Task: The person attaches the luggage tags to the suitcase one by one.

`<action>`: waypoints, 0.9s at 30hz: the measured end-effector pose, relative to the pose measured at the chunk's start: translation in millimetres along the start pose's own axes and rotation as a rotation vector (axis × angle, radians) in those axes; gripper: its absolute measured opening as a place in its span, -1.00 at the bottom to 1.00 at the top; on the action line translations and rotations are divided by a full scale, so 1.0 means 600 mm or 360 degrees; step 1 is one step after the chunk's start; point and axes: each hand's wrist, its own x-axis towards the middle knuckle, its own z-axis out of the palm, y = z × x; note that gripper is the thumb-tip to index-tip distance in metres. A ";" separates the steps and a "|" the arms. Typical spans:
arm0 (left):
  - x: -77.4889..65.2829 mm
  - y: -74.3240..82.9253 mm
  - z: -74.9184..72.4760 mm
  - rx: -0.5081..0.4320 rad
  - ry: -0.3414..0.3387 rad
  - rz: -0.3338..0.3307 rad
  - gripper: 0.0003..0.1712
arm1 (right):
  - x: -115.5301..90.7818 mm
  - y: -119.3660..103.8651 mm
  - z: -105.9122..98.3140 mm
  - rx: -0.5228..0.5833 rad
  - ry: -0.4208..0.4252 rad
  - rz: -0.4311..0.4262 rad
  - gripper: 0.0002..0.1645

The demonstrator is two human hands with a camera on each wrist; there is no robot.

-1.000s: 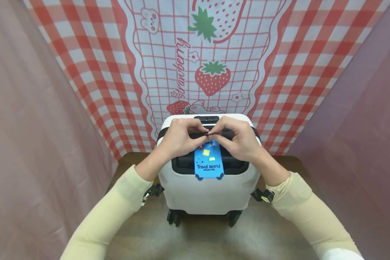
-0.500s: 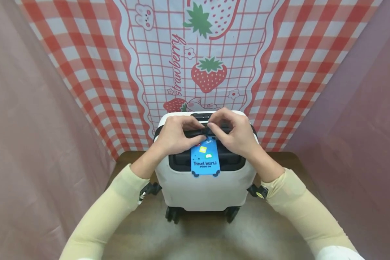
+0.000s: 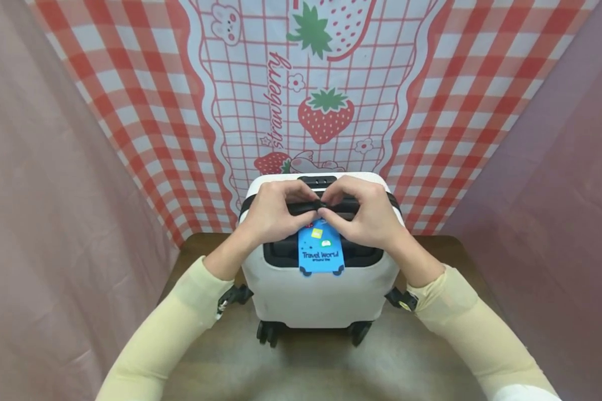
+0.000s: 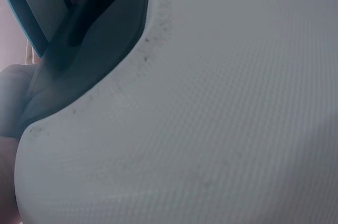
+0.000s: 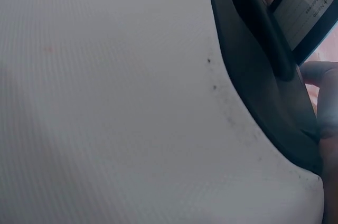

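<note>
A white suitcase (image 3: 321,298) stands upright on its wheels, its black carry handle (image 3: 301,208) facing up. From that handle hangs a blue luggage tag (image 3: 321,253) printed "Travel World". My left hand (image 3: 271,213) and right hand (image 3: 371,214) meet over the handle, thumbs and index fingers curled around the tag's small black strap (image 3: 320,204). The exact grip of the fingertips is partly hidden. In the right wrist view the tag's back (image 5: 306,15) shows a card with name and address lines; the left wrist view catches its edge (image 4: 39,2) too.
The suitcase rests on a brown wooden table (image 3: 205,356). A black combination lock (image 3: 317,181) sits on its top edge. Behind hangs a red-and-white checked strawberry cloth (image 3: 326,117), with pink curtains (image 3: 70,195) at both sides.
The fingertips were pinched together at the strap; my right hand then lifted slightly away and has come back down to it. The left hand stays by the strap, and the tag still hangs.
</note>
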 end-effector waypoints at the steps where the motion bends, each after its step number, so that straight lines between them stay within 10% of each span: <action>1: -0.001 0.000 0.000 -0.0003 0.0000 -0.0001 -0.75 | 0.000 -0.001 0.000 -0.0006 -0.0011 -0.0005 -0.74; 18: -0.003 -0.005 -0.002 -0.0041 -0.0001 0.0065 -0.74 | 0.001 -0.009 0.006 -0.0115 0.0004 -0.0007 -0.80; 27: -0.007 -0.009 -0.006 -0.0290 -0.0012 0.0119 -0.77 | 0.003 -0.006 0.003 -0.0051 -0.0079 0.0080 -0.75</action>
